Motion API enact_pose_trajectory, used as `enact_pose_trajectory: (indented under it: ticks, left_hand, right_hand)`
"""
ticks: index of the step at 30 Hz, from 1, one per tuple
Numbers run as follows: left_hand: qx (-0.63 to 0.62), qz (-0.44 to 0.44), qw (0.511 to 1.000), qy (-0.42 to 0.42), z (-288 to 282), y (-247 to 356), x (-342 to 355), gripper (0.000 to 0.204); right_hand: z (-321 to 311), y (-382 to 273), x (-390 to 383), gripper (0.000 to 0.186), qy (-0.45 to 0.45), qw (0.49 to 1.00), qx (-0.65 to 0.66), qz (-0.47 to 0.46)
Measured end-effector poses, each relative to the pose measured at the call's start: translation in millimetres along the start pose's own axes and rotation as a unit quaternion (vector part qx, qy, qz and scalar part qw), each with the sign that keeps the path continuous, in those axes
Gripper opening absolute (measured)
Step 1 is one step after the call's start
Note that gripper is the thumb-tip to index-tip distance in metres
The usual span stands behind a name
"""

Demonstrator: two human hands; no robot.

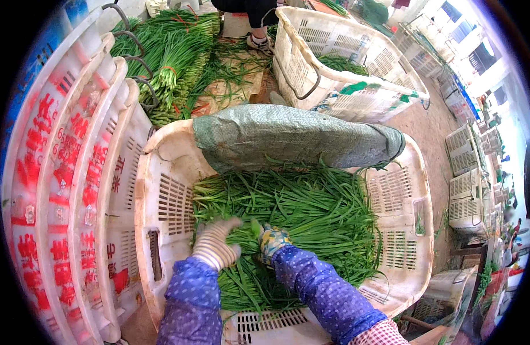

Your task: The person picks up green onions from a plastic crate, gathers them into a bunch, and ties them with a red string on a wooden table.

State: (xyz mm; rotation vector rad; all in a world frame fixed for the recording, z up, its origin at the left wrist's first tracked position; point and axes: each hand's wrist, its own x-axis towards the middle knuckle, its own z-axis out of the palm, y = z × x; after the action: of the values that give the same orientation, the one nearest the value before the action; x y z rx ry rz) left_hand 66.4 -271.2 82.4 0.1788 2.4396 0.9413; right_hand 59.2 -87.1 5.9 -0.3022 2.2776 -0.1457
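Observation:
Loose garlic chives (311, 201) fill the white plastic crate (403, 276) in front of me. Over the chives at the crate's left side is my left hand (214, 244), in a striped glove. It is slightly blurred, with thumb and fingers apart and nothing visibly held. My right hand (273, 241), in a patterned glove, reaches down into the chives just right of it. Its fingers are partly hidden among the leaves, so their grip is unclear. A grey-green woven sheet (299, 135) is draped over the crate's far edge.
Nested white crates (92, 190) with red markings and metal handles stand at the left. Bundled chives (170, 57) lie beyond them. Another large white crate (345, 92) holds some greens at the far right. A person's shoe (259, 43) shows at the top.

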Motion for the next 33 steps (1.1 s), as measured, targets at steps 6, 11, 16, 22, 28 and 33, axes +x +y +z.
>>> enact_pose_trajectory:
  ticks: [6,11,16,22,28,33]
  left_hand:
    - [-0.415,-0.062,0.743,0.522,18,-5,-51,0.04]
    - [-0.662,-0.19,0.561,0.46,49,32,-55,0.031]
    - [-0.705,-0.153,0.581,0.377,77,35,-36,0.038]
    - [-0.961,-0.009,0.254,0.11,96,-19,-16,0.072]
    - [-0.91,-0.055,0.397,0.107,87,-44,-14,0.061]
    - [-0.904,0.019,0.425,0.04,74,-39,-22,0.058]
  right_hand:
    - [-39,4,-23,0.076,-0.079,0.996,0.038,-0.01]
    - [31,85,29,0.096,-0.034,0.986,0.16,-0.032]
    - [34,87,29,0.086,0.101,0.976,0.017,-0.193]
    - [16,38,-42,0.065,0.086,0.973,0.204,-0.06]
    - [-6,11,-119,0.103,0.032,0.985,-0.088,-0.144]
    - [-79,27,-167,0.066,0.029,0.988,-0.037,-0.15]
